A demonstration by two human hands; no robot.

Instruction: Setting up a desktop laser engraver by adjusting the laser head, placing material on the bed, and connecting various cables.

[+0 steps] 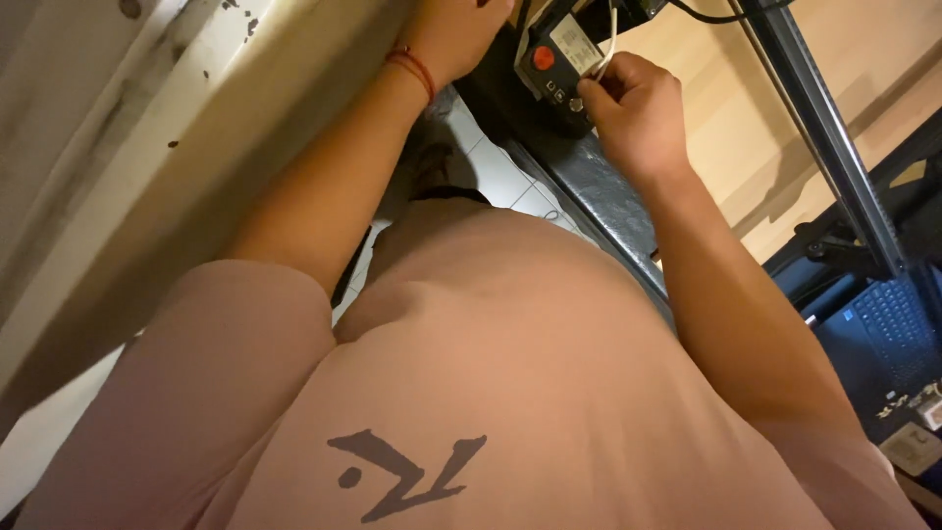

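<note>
Room: pale wooden floor or panel at upper right, white tiles (496, 172) low between the arms, a worn cream-painted surface (147, 147) with dark chips filling the left.
Surface: grey metal edge (599, 196) runs diagonally from the top centre down toward the right, under the right forearm.
Box: small black control box (554, 69) sits at the top of that edge — a red round button and a pale label on its face, small buttons below.
Box axis: long side runs diagonally, upper right to lower left; its face is turned toward the camera.
Cable: thin white cable (610, 39) runs nearly upright from the top edge down into the right fist, just beside the box.
Right hand: right hand (638, 113) is curled, fingers pressed together and pinching the white cable, knuckles touching the box's right side.
Left hand: left hand (456, 34) reaches up left of the box; a red cord (417, 69) circles the wrist.
Hidden: left fingers are cut off by the top edge — whether they clasp anything cannot be told; a pink shirt (491, 393) fills the lower frame.
Right side: grey metal bar (824, 128) slants down; a laptop keyboard (888, 329) shows at the right edge, partly cut off.
</note>
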